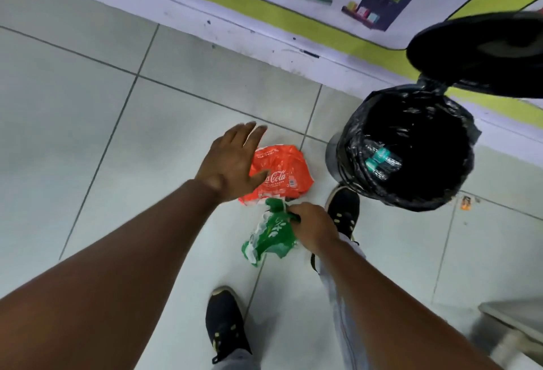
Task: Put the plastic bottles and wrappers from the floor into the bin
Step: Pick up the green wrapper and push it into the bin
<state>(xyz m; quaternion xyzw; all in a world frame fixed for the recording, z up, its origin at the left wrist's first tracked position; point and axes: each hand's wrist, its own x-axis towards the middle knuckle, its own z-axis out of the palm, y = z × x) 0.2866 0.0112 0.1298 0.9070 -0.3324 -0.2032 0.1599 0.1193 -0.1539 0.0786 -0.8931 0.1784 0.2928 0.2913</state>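
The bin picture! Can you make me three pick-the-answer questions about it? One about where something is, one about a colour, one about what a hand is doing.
1. Where are the plastic bottles?
A. On the floor
B. Inside the bin
C. In a hand

2. What colour is the wrapper lying under the left hand?
A. Red
B. Blue
C. Yellow

3. What is the right hand doing?
A. Spread open and empty
B. Resting on the bin lid
C. Closed on the green wrapper

Answers:
1. B, they lie at the bottom of the bin, against its black liner.
2. A, the red wrapper has white lettering.
3. C, its fingers grip the green wrapper.
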